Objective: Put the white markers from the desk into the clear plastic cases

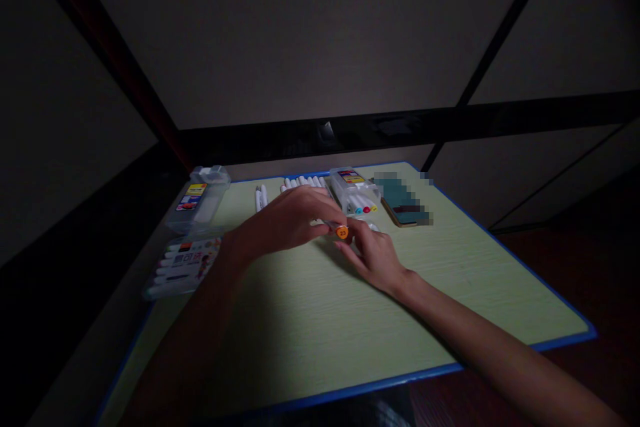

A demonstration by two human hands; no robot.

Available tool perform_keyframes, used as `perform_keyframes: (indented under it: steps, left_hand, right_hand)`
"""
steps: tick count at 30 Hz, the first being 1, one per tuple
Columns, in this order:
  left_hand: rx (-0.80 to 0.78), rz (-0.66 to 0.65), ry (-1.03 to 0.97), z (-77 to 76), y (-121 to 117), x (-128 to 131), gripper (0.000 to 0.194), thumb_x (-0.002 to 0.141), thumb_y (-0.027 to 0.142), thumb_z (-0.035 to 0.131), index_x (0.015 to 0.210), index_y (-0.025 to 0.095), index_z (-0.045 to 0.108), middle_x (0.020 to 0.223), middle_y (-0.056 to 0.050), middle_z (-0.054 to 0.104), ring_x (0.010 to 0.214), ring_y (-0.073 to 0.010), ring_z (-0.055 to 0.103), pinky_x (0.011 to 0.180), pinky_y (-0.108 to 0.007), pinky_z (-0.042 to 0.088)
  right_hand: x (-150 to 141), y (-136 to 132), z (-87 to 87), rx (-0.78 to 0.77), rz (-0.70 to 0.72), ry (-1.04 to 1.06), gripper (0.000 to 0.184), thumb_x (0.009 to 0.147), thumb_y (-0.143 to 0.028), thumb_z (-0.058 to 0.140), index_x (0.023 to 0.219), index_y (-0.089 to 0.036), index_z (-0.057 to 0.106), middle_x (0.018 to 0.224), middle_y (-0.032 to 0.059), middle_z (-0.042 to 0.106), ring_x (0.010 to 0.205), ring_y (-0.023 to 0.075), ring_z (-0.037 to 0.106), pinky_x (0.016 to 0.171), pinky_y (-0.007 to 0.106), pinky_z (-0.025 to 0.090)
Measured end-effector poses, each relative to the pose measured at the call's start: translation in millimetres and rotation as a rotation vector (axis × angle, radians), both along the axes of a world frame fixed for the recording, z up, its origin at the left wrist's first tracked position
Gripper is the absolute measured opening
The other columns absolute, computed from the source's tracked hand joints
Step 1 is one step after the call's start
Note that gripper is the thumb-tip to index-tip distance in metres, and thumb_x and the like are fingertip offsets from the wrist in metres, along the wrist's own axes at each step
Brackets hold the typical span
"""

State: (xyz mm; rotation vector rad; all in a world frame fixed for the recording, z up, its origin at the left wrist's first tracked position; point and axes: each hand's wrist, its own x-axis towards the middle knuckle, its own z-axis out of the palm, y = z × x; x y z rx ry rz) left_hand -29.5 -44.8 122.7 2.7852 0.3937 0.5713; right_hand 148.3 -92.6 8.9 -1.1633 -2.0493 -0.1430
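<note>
My left hand (pixel 305 217) arches over the middle of the table, thumb and fingers pinching a marker (pixel 342 232) whose orange end bears the number 23. My right hand (pixel 375 253) is close against that end, its fingers curled. What they grip, if anything, is hidden. A clear plastic piece (pixel 373 226) shows just behind the right knuckles. Beyond the hands stands a clear plastic case (pixel 345 180) with markers in it, their ends blue, red and yellow. A row of white markers (pixel 305 181) lies behind my left hand, which partly covers it.
Two white pens (pixel 261 197) lie left of the row. An open clear case (pixel 197 203) and a flat pack of markers (pixel 183 267) are at the table's left edge. A phone-like green object (pixel 400 199), partly pixelated, lies right. The table (pixel 400 327) has a blue rim, with a wall behind.
</note>
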Motion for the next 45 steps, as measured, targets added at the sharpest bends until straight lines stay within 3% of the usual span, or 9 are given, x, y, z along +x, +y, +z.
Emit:
perform_keyframes:
  steps: [10,21,24,28,30,32,35,39,45]
  left_hand:
    - [0.060,-0.082,0.149,2.9,-11,10,0.020,0.086,0.017,0.046,0.083,0.019,0.066,0.087,0.000,0.068,0.073,-0.0114,0.053,0.070,-0.024,0.037]
    - [-0.007,-0.065,0.084,-4.0,-12,13,0.017,0.084,0.019,0.051,0.091,0.017,0.065,0.090,-0.002,0.067,0.080,-0.0128,0.056,0.076,-0.025,0.039]
    - [-0.082,-0.056,0.037,-3.1,-11,14,0.015,0.082,0.019,0.053,0.091,0.015,0.065,0.088,-0.003,0.066,0.082,-0.0129,0.057,0.076,-0.025,0.041]
    - [-0.143,-0.043,0.073,-2.5,-7,8,0.024,0.076,0.016,0.059,0.101,0.014,0.059,0.103,-0.007,0.061,0.094,-0.0144,0.055,0.083,-0.027,0.041]
    - [-0.136,0.004,0.157,-6.4,-2,4,0.035,0.071,0.012,0.063,0.106,0.013,0.056,0.109,-0.008,0.059,0.100,-0.0163,0.053,0.086,-0.030,0.040]
    - [-0.132,0.075,0.243,-14.0,3,1,0.033,0.071,0.011,0.063,0.103,0.013,0.057,0.106,-0.007,0.061,0.098,-0.0165,0.054,0.086,-0.031,0.040]
    - [-0.147,0.079,0.263,-29.2,10,3,0.021,0.079,0.021,0.058,0.099,0.015,0.059,0.103,-0.006,0.062,0.098,-0.0156,0.054,0.088,-0.029,0.039]
    - [-0.169,0.050,0.276,-43.7,13,12,0.021,0.081,0.034,0.056,0.090,0.015,0.060,0.092,-0.004,0.063,0.090,-0.0148,0.056,0.081,-0.026,0.042]
    - [-0.163,-0.009,0.298,-44.4,14,18,0.008,0.080,0.018,0.054,0.077,0.013,0.059,0.077,-0.002,0.061,0.076,-0.0117,0.055,0.070,-0.021,0.041]
  right_hand:
    - [1,0,1.2,0.100,0.031,-0.009,0.026,0.090,-0.036,0.037,0.103,-0.015,0.047,0.068,0.0032,0.065,0.051,0.0143,0.058,0.047,0.023,0.037]
    - [1,-1,3.0,0.168,0.060,-0.026,0.032,0.092,-0.034,0.032,0.076,-0.016,0.053,0.057,0.0017,0.058,0.047,0.0119,0.052,0.048,0.022,0.035]
    - [2,-1,-0.1,0.157,0.077,-0.004,0.026,0.091,-0.030,0.036,0.079,-0.016,0.054,0.060,0.0018,0.059,0.049,0.0116,0.052,0.049,0.022,0.037]
    - [3,-1,-0.9,0.160,0.127,0.054,0.013,0.088,-0.024,0.044,0.090,-0.016,0.054,0.073,0.0037,0.065,0.060,0.0128,0.060,0.056,0.022,0.043]
    - [3,-1,-0.2,0.181,0.155,0.084,0.013,0.087,-0.022,0.047,0.096,-0.016,0.053,0.079,0.0044,0.067,0.065,0.0129,0.062,0.060,0.022,0.045]
    - [4,-1,0.8,0.202,0.167,0.089,0.015,0.086,-0.021,0.047,0.099,-0.016,0.052,0.080,0.0049,0.067,0.066,0.0133,0.063,0.060,0.023,0.047]
    - [4,-2,2.2,0.211,0.164,0.057,0.017,0.087,-0.023,0.044,0.099,-0.016,0.052,0.077,0.0048,0.067,0.063,0.0138,0.062,0.059,0.024,0.047]
    - [5,-4,2.9,0.242,0.167,0.027,0.017,0.088,-0.024,0.041,0.096,-0.016,0.053,0.073,0.0043,0.066,0.061,0.0136,0.061,0.057,0.024,0.046]
    - [5,-3,3.8,0.256,0.179,0.069,0.018,0.087,-0.026,0.045,0.099,-0.016,0.052,0.075,0.0047,0.063,0.063,0.0141,0.059,0.056,0.025,0.045]
